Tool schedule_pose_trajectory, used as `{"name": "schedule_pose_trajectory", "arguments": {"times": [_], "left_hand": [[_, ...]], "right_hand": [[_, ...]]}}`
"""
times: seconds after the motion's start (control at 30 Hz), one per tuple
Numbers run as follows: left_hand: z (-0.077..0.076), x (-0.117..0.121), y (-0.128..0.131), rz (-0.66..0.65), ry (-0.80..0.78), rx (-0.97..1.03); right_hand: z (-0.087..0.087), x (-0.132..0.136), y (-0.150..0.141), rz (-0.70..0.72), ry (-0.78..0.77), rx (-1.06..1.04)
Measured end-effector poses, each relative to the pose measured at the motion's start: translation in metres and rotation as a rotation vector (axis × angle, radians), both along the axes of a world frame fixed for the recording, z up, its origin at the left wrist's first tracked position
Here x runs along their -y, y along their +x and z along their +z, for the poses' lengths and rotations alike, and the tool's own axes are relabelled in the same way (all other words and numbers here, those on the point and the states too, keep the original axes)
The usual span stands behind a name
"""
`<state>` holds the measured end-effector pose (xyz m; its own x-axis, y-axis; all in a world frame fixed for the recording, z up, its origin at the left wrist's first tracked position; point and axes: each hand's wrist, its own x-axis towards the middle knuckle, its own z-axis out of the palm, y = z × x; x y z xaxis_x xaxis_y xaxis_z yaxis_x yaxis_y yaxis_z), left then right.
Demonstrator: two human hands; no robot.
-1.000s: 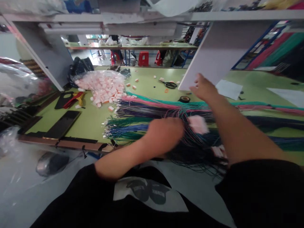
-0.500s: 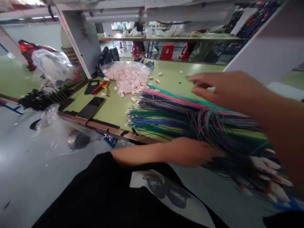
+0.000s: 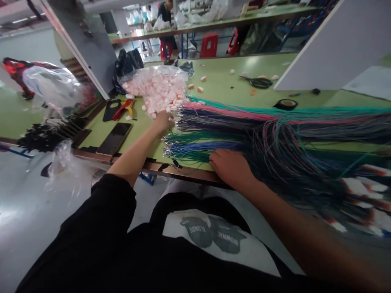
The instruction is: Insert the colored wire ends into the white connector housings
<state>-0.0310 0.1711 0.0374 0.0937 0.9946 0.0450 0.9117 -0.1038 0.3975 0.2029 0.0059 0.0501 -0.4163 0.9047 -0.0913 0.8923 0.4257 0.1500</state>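
My left hand (image 3: 164, 121) reaches to the near edge of a heap of white-and-orange connector housings (image 3: 161, 91), partly in a clear plastic bag. Its fingers are curled together beside the bare wire tips; whatever is in them is hidden. My right hand (image 3: 230, 167) rests at the table's front edge with its fingers closed on green wires (image 3: 198, 156). Blue wires (image 3: 214, 145) lie just behind it. Further back run pink wires (image 3: 226, 112), dark wires and teal wires (image 3: 244, 105), their metal-tipped ends toward the left.
A phone (image 3: 114, 139), red-and-yellow pliers (image 3: 124, 109) and a black case (image 3: 110, 110) lie left. Scissors (image 3: 258, 82) and black tape (image 3: 286, 104) lie behind the wires. Wires with white housings (image 3: 356, 189) overhang at right. A white panel (image 3: 332, 53) stands at right.
My left hand has moved from low over the hanging wires at right to the connector heap. My right hand has come down from above the table onto the green wires. The view has shifted.
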Motion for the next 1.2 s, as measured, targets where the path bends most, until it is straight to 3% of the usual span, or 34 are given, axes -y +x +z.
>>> {"name": "schedule_pose_trajectory", "arguments": {"times": [0.13, 0.23, 0.33, 0.43, 0.47, 0.5, 0.67, 0.73, 0.8, 0.97, 1.03, 1.13, 1.2], "left_hand": [[0.001, 0.000, -0.004, 0.060, 0.004, 0.091], [0.012, 0.012, -0.012, 0.167, 0.020, 0.517], [0.028, 0.034, -0.022, 0.172, 0.047, 0.732], [0.039, 0.065, -0.032, 0.140, 0.026, 0.917], [0.040, 0.076, -0.035, 0.095, -0.031, 1.159], [0.041, 0.087, -0.037, 0.078, -0.036, 1.238], [0.023, 0.132, -0.041, 0.073, -0.115, 1.538], [0.010, 0.142, -0.039, 0.073, -0.125, 1.602], [-0.002, 0.150, -0.036, 0.052, -0.132, 1.642], [-0.020, 0.161, -0.030, -0.021, -0.223, 1.657], [-0.022, 0.163, -0.027, -0.029, -0.218, 1.644], [-0.022, 0.164, -0.025, -0.042, -0.172, 1.613], [-0.021, 0.165, -0.024, -0.034, -0.158, 1.591]], "right_hand": [[-0.015, 0.001, 0.003, -0.018, 0.065, -0.111], [-0.020, -0.001, 0.009, -0.004, 0.088, -0.231], [-0.023, -0.002, 0.017, -0.035, 0.080, -0.399], [-0.026, 0.001, 0.020, -0.159, 0.060, -0.619], [-0.027, 0.002, 0.018, -0.203, 0.068, -0.678], [-0.027, 0.003, 0.015, -0.228, 0.085, -0.707], [-0.023, 0.007, -0.016, -0.011, 0.041, -0.411], [-0.018, 0.007, -0.021, -0.011, -0.019, -0.361], [-0.010, 0.004, -0.016, -0.096, -0.038, -0.504], [0.010, -0.007, 0.017, -0.392, 0.025, -1.307], [0.017, -0.009, 0.026, -0.379, -0.037, -1.274], [0.027, -0.004, 0.038, -0.233, -0.114, -0.867], [0.033, 0.001, 0.047, -0.244, -0.045, -0.948]]}}
